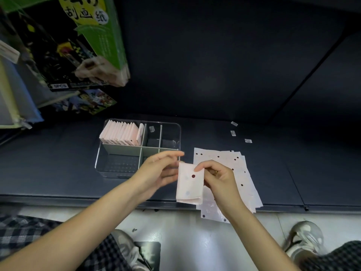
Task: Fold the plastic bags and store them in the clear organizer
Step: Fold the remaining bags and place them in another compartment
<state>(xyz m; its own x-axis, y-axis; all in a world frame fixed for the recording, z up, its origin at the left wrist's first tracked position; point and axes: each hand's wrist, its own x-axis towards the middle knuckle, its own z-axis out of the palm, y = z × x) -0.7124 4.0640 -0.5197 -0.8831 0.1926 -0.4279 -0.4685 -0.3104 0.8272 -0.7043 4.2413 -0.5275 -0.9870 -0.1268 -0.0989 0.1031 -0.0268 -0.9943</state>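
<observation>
Folded bag (189, 182) held above shelf edge, at 3 o'clock of left hand (159, 170); left fingers straight, grasp point hidden behind bag. Right hand (218, 178) pinches bag's top right corner. Flat bag stack (239, 173) at 3 o'clock of clear organizer (176, 132) (count unreadable, sheets overlap). Folded bags in organizer (122, 133): roughly a dozen. Loose stickers (233, 133): three.
</observation>
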